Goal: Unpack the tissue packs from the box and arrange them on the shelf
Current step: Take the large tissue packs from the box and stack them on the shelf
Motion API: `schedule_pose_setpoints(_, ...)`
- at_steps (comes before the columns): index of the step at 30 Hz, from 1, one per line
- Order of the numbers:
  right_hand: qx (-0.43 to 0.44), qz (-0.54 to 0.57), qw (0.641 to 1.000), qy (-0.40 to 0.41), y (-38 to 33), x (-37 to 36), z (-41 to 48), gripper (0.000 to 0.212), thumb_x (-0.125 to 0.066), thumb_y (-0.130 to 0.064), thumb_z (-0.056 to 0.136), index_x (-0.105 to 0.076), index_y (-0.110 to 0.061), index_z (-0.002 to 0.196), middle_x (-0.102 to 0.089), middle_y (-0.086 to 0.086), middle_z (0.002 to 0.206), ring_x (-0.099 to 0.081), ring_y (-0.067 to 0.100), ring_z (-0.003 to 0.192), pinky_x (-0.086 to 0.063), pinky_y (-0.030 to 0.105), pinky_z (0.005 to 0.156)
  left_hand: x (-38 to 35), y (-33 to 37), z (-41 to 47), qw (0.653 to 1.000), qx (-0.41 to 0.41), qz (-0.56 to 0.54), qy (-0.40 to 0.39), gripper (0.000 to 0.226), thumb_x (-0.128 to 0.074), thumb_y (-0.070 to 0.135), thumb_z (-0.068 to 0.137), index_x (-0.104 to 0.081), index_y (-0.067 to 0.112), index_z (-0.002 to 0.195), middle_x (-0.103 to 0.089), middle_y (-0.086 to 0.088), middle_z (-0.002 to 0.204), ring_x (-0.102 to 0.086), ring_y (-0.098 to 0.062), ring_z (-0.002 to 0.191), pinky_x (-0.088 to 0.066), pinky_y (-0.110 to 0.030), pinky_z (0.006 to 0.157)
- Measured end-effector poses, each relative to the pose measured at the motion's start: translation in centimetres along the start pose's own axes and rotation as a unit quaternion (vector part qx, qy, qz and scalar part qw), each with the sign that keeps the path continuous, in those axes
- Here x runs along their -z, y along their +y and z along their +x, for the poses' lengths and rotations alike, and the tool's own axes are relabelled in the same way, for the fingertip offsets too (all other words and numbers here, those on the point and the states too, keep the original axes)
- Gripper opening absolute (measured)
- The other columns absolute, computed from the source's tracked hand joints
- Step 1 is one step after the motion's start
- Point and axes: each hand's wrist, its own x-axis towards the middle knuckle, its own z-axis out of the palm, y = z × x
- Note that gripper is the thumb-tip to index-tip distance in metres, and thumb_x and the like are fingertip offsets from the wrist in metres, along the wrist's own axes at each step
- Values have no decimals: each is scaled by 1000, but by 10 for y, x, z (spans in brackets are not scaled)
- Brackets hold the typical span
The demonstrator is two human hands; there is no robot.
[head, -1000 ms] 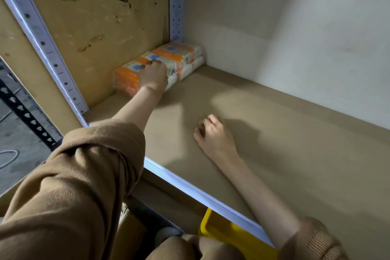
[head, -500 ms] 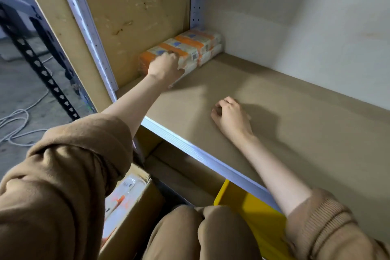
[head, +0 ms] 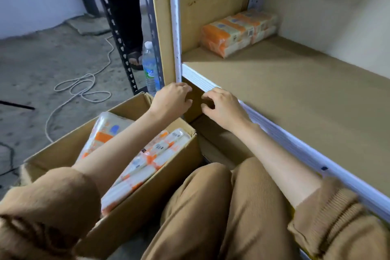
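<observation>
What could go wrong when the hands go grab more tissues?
The left hand and right hand hover by the shelf edge, so knuckles might bump it. The water bottle stands close behind the box; a lifted pack might tip it. The tissue packs look tightly wedged, so one could snag.

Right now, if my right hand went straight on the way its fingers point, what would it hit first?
Probably your left hand, just across a small gap from the right hand; depth is hard to judge.
</observation>
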Motion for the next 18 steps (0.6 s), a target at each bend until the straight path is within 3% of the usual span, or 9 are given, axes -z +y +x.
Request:
schedule_pose_setpoints(7,73,17,993,-88,-54,-53,-6,35,-51,-19,93,-55,-7,125,-55,10,129,-50,22,120,-44,31,97,-30,-55,-83,997,64,-14,-28,34,-51,23,91,-58,15,123,-57,-2,133,-56,-23,118,-50,-36,87)
schedule_pose_setpoints(11,98,11,988,-117,-77,-81,0,36,-52,-18,92,-54,-8,126,-55,10,131,-50,23,121,-44,34,98,-38,-83,-120,990,135,-35,-33,40,-52,21,91,-53,14,131,-54,-3,138,-53,-25,122,-49,-38,93)
schedule_pose_setpoints(18,154,-27,970,-187,-117,-126,22,39,-53,-16,89,-52,-7,127,-53,11,127,-47,25,121,-41,35,96,-43,-129,-172,961,270,-31,-50,41,-51,21,91,-51,17,132,-53,-2,138,-53,-27,123,-46,-37,92)
